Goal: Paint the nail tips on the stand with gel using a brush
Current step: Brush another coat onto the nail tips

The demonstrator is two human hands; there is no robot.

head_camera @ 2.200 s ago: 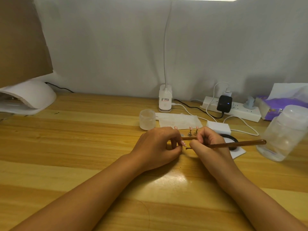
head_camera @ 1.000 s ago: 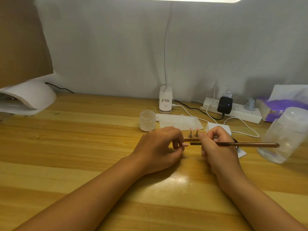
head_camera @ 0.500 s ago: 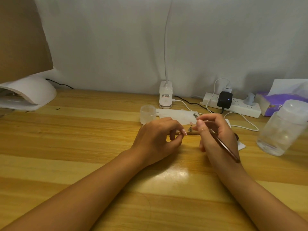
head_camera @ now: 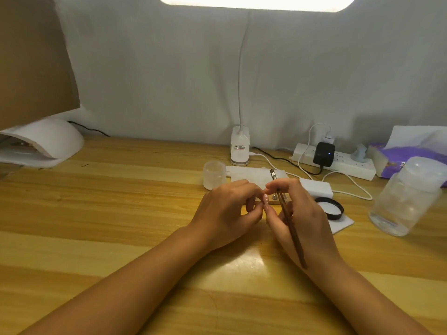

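The right hand (head_camera: 302, 213) holds the brush (head_camera: 289, 221), bristles pointing up and away. The left hand (head_camera: 227, 211) pinches a pink nail tip (head_camera: 265, 199) by the stand (head_camera: 278, 200). Painting looks unfinished

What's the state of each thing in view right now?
brush: in right hand grip, bristles pointing away
nail tip: pinched by left hand
small jar: open, lid off
black lid: off, lying flat
desk lamp: on
black adapter: plugged in, LED lit
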